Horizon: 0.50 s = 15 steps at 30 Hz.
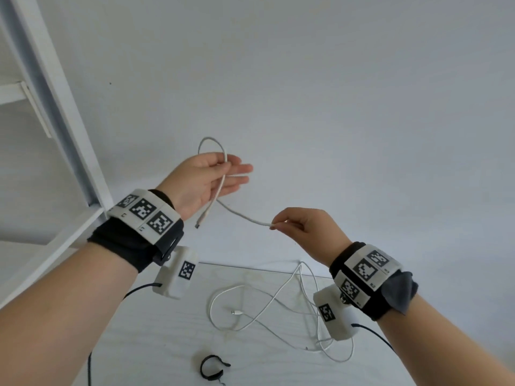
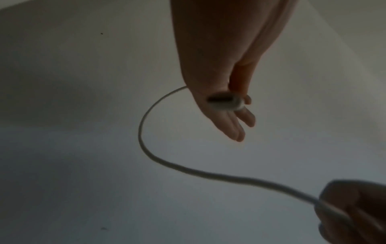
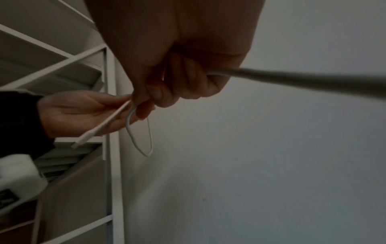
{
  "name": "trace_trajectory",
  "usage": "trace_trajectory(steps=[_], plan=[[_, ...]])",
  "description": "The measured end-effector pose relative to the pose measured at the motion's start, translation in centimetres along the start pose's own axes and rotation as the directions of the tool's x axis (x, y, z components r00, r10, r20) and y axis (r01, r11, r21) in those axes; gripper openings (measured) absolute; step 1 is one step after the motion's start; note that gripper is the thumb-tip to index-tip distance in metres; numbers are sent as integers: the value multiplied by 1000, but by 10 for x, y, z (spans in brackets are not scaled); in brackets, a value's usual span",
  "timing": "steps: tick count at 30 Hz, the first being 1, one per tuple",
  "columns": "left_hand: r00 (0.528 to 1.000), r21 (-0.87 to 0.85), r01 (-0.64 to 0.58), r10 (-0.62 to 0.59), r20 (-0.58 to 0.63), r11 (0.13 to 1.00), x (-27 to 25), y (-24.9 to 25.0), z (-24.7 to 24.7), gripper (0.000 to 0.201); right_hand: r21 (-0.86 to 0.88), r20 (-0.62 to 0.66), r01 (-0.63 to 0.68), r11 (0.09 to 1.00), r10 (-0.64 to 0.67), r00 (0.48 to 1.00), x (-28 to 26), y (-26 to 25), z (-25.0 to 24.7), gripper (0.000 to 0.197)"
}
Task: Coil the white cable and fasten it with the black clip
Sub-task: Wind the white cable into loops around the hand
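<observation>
My left hand (image 1: 232,169) is raised in front of the wall, palm up, and pinches the white cable (image 1: 242,213) between thumb and fingers. A small loop (image 1: 207,140) stands above that hand, and the cable's plug end (image 1: 200,220) dangles below the palm. My right hand (image 1: 274,225) pinches the same cable a short way along, lower and to the right. The remaining cable (image 1: 278,300) lies in loose loops on the table, its other plug (image 1: 237,312) among them. The black clip (image 1: 211,367), an open ring, lies on the table near the front edge.
A white shelf frame (image 1: 58,112) rises at the left beside my left arm. A plain pale wall (image 1: 334,107) is behind the hands. The light wooden table (image 1: 156,338) lies below them. Dark cords run from both wrist cameras.
</observation>
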<state>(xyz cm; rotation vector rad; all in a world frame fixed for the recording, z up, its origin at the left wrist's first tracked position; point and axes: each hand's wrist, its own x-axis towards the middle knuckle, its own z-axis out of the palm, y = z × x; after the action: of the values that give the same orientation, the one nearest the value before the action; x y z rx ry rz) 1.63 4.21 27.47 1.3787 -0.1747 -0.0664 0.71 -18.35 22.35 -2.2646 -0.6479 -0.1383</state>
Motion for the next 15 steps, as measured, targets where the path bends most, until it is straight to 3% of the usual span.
trace_trajectory(steps=[7, 15], plan=[[971, 146, 144, -169, 169, 979, -12, -6, 7, 20, -17, -57, 124, 992, -124, 991, 15, -33, -8, 12], [941, 137, 169, -201, 271, 976, -27, -6, 11, 26, 9, -256, 139, 990, -132, 958, 33, -48, -21, 17]])
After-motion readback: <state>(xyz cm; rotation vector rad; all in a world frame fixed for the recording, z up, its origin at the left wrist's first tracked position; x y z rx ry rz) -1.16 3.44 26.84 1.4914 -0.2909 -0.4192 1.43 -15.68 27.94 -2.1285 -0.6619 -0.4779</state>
